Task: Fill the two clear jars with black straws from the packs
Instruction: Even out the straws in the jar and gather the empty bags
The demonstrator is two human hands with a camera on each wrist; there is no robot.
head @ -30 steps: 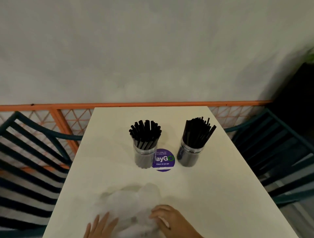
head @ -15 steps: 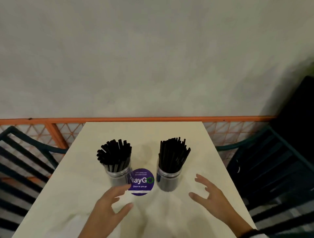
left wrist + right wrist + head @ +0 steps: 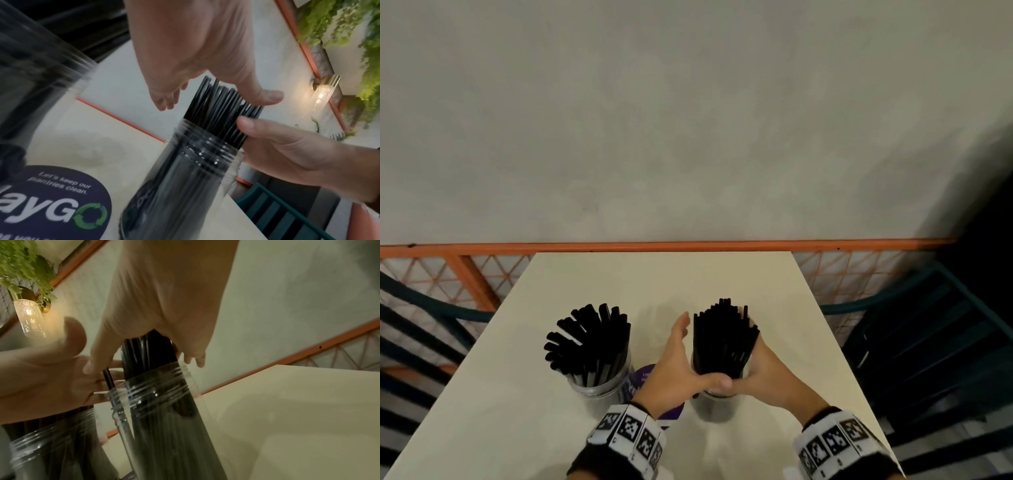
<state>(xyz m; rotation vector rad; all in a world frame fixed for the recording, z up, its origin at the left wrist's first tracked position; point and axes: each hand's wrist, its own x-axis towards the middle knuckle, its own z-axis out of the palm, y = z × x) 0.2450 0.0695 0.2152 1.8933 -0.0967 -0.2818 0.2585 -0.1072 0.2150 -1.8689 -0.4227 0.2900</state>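
Observation:
Two clear jars stand on the cream table (image 3: 661, 277), both packed with black straws. The left jar (image 3: 601, 389) has its straws (image 3: 589, 339) fanned out, and nothing touches it. At the right jar (image 3: 714, 409) both hands meet around the upright straw bundle (image 3: 722, 339). My left hand (image 3: 678, 356) lies with straight fingers along the bundle's left side, and its thumb (image 3: 267, 97) touches the straws. My right hand (image 3: 760, 359) cups the bundle from the right. In the right wrist view the bundle (image 3: 150, 353) sits between this hand's thumb and fingers.
A round purple sticker (image 3: 55, 203) lies on the table between the jars. Dark green slatted chairs stand to the left (image 3: 421, 325) and right (image 3: 928, 342). An orange rail (image 3: 688, 246) and a grey wall close off the table's far edge.
Both hands left the crumpled clear plastic at the near edge, reached forward, and now close in on the straws of the right jar. The head view has shifted.

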